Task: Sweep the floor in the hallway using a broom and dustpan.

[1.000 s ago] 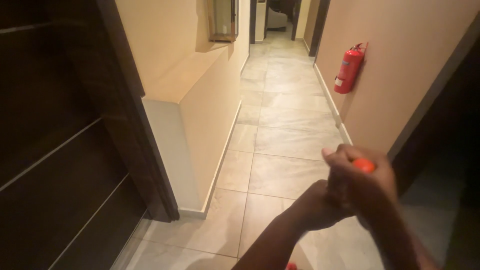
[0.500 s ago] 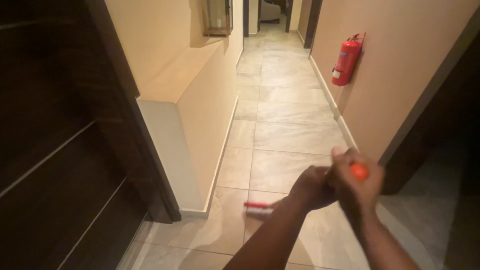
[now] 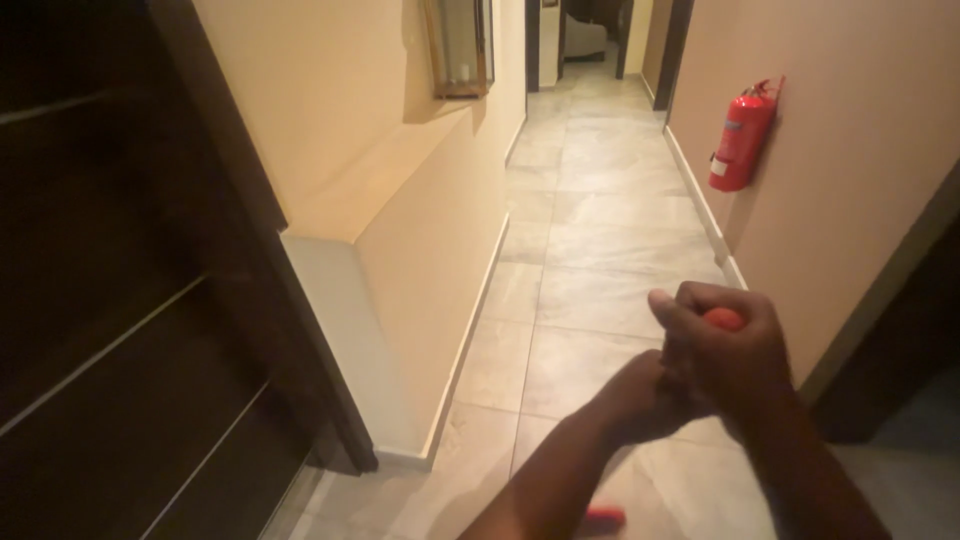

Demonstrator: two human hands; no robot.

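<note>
Looking down a narrow corridor from head height. At centre right, toward 4 o'clock, two bare hands stacked on one long tool. Uppermost, the right hand, fingers curled fully shut around an orange-tipped handle, with only the rounded orange end peeking out above the knuckles. Just below and touching it, toward 8 o'clock, the left hand, also wrapped tight on the same shaft, though the shaft itself is hidden by both fists. Down at 6 o'clock, close to the bottom edge, a blurred red head, most likely the tool's working end, low over the tiled floor.

Judging by the grip, a sweeping or mopping stroke in hand. To do it well: keep the top fist as pivot and steer with the lower one, hold the head flat to the tiles, work in short overlapping passes, and stay clear of the pale skirting at 9 o'clock.

At 1 o'clock on the right wall, a red fire extinguisher, sealed, contents not visible. No open bin, bucket or box anywhere in view. At 9 o'clock, a dark door; beyond it a sloped cream ledge and, at 11 o'clock, a framed glass panel.
</note>
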